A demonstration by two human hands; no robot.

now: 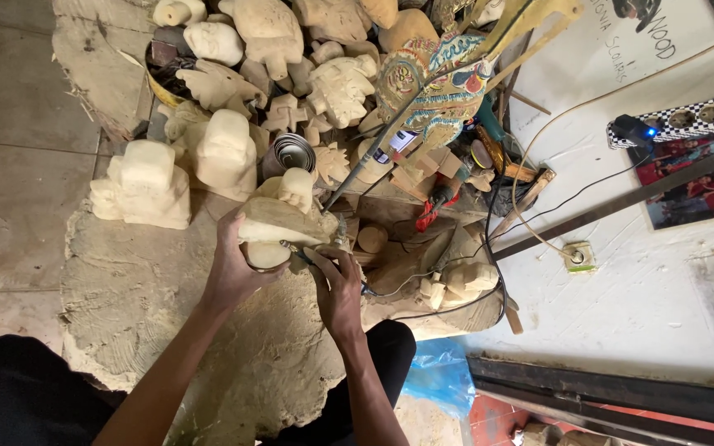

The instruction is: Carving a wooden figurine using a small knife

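Note:
My left hand point(229, 268) grips a pale, unpainted carved wooden piece point(278, 223) and steadies it against the sawdust-covered work mat point(142, 306). My right hand point(336, 289) holds a slim corded carving tool point(311, 260) with its tip against the underside of that piece. A thin black cable point(423, 285) runs away to the right from the tool. Both forearms reach in from the bottom of the head view.
Several unpainted carved figures point(225, 153) and blocks point(146, 182) crowd the far side. A painted puppet head point(440, 83) stands on a stick, near a metal tin point(293, 151). A white wall point(646, 289) with a socket point(578, 256) and a power strip point(687, 120) is at right.

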